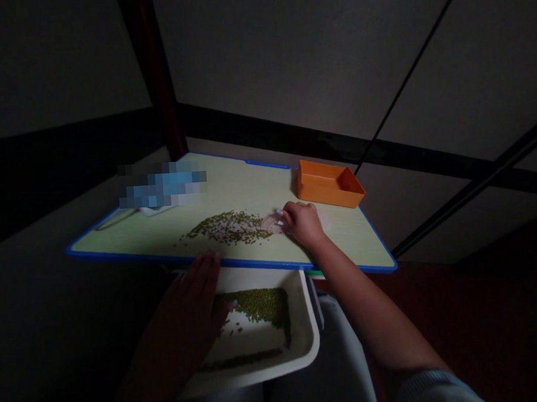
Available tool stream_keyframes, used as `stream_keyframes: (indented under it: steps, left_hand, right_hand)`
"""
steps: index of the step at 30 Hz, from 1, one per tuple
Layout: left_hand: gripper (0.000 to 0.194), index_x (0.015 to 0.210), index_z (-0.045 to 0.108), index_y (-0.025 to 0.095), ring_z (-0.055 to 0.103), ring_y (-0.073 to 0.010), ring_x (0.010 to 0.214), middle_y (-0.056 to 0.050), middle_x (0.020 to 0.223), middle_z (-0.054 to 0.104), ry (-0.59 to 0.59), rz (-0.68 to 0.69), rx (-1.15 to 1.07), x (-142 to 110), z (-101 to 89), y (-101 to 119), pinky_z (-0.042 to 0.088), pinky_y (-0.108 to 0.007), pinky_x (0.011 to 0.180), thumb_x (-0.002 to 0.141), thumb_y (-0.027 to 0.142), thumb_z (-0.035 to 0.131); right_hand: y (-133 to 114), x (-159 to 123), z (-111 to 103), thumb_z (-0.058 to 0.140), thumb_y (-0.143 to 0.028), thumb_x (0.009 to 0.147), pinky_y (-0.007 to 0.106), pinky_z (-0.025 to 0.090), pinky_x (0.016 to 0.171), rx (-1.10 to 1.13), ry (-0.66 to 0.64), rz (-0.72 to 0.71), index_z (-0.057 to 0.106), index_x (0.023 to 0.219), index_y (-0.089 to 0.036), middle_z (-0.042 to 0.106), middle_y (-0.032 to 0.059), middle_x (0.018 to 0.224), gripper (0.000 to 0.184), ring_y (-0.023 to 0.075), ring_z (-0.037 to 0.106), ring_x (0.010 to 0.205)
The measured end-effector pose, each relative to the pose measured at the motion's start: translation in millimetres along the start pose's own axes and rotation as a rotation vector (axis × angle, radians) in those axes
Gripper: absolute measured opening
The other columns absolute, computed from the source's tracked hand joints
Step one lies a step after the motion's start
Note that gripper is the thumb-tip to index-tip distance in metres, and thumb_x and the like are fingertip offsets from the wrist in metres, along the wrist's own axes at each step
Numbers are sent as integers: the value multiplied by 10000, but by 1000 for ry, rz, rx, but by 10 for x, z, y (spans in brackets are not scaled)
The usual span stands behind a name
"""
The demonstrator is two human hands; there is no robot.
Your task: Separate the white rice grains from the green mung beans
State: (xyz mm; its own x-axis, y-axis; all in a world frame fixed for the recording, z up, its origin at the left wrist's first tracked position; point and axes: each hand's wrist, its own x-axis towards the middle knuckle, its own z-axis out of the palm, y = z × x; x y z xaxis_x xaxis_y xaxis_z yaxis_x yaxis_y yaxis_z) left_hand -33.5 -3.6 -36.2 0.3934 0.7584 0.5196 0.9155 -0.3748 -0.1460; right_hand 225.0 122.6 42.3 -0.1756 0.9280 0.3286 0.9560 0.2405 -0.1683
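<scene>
My right hand (pixel 302 222) rests on the pale yellow board (pixel 249 187) with its fingers curled together. Whatever they hold, if anything, is hidden. A thin pale pinkish patch (pixel 270 221) lies by its fingertips, at the right end of a spread of small green and brownish grains (pixel 229 229). My left hand (pixel 197 296) reaches over a white tub (pixel 312 344), fingers stretched out toward the board's near edge and thumb apart. Inside the tub, small green grains (pixel 261 304) are heaped toward the far right, with a bare patch of floor in front.
An orange open box (pixel 329 197) stands at the board's far right corner. At the far left, a blurred-out bluish thing (pixel 167 184) sits on something white. The board has a raised blue rim (pixel 254 264). Dark cabinet panels (pixel 277 49) rise behind it.
</scene>
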Motion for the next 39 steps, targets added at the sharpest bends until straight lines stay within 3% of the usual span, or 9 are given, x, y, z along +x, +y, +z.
stream_keyframes:
  steps: [9, 17, 21, 28, 39]
  left_hand:
    - [774, 1500, 175, 91, 437, -321, 1386, -197, 1512, 435, -38, -20, -1, -1, -18, 22, 423, -495, 1056, 895, 562, 275]
    - [801, 1510, 117, 93, 425, -335, 1392, -209, 1522, 417, -60, 0, 19, -11, -21, 8, 420, -504, 1054, 888, 556, 320]
    - [786, 1514, 94, 109, 420, -329, 1397, -198, 1528, 414, -61, -17, 4, -6, -28, 20, 419, -506, 1053, 897, 555, 288]
    - [785, 1517, 88, 130, 345, -313, 1446, -181, 1570, 348, -99, -41, -29, -17, -35, 26, 364, -501, 1115, 892, 531, 342]
    - [783, 1516, 42, 114, 394, -333, 1416, -208, 1531, 404, -96, -9, -6, 12, -75, 17, 413, -517, 1076, 898, 496, 336]
  right_hand:
    - [85, -102, -9, 508, -290, 951, 301, 286, 786, 141, -22, -93, 638, 837, -175, 697, 51, 818, 208, 184, 585, 802]
    - [279, -159, -22, 537, -285, 939, 271, 319, 721, 320, 64, -113, 612, 754, -184, 641, 6, 677, 223, 151, 538, 651]
    - [360, -208, -30, 558, -259, 920, 277, 323, 727, 288, 106, -77, 620, 754, -181, 649, 15, 678, 194, 154, 534, 648]
    - [331, -238, -40, 566, -277, 920, 283, 316, 730, 258, 90, -116, 623, 744, -183, 651, 26, 692, 207, 167, 544, 692]
    - [311, -339, -66, 572, -252, 909, 284, 325, 741, 363, 48, -118, 611, 717, -190, 639, 5, 667, 206, 153, 537, 656]
